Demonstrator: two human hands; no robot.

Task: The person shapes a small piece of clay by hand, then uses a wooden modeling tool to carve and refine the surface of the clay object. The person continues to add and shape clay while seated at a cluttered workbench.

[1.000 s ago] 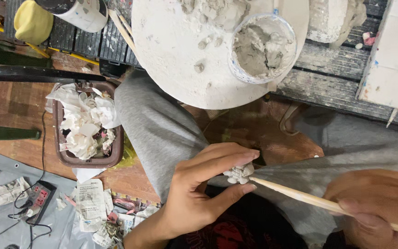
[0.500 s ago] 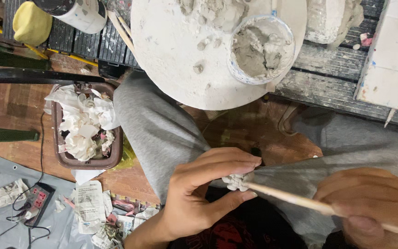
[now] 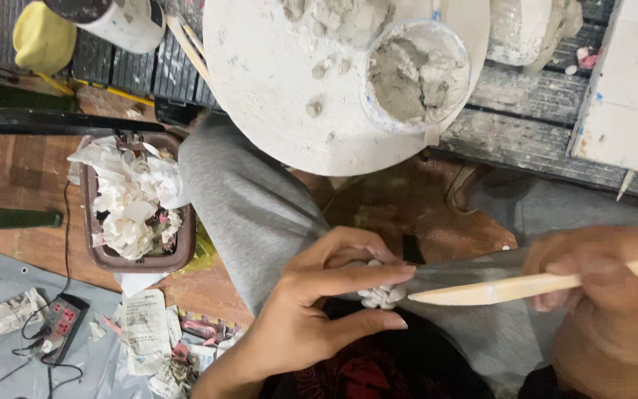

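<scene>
Slatted worktop [image 3: 526, 89] bearing round white board [image 3: 275, 81]; brown floor below. Left hand [image 3: 319, 310] pinching small clay flower [image 3: 382, 295] above lap; right hand [image 3: 599, 288], blurred, cropped, gripping wooden tool [image 3: 526, 284].

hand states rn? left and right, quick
Left hand: closed, pinching a small white clay piece between fingertips.
Right hand: closed, gripping a wooden modelling stick.

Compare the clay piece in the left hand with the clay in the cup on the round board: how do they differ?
The clay piece is small, whitish and lumpy, pinched between the fingers of the left hand. The clay in the cup is a larger grey mass lying loose inside. The wooden stick points at the piece only. Both look like modelling clay.
</scene>
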